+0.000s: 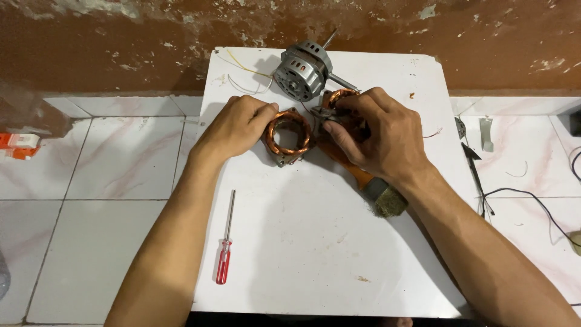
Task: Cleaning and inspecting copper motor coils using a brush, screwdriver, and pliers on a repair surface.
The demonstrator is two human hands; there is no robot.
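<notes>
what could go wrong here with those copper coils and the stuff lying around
1. The left hand steadies the copper-wound stator only at its edge; it could slip and the thin windings get nicked.
2. The right hand works at a second coil right above the paintbrush, which could be knocked aside.
3. The motor sits near the board's far edge, and its loose wires could snag.

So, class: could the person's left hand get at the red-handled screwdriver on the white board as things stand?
Probably yes. The red-handled screwdriver lies bare on the white board, beside the left forearm, nothing over it; but the left hand first has to let go of the copper-wound stator.
</notes>
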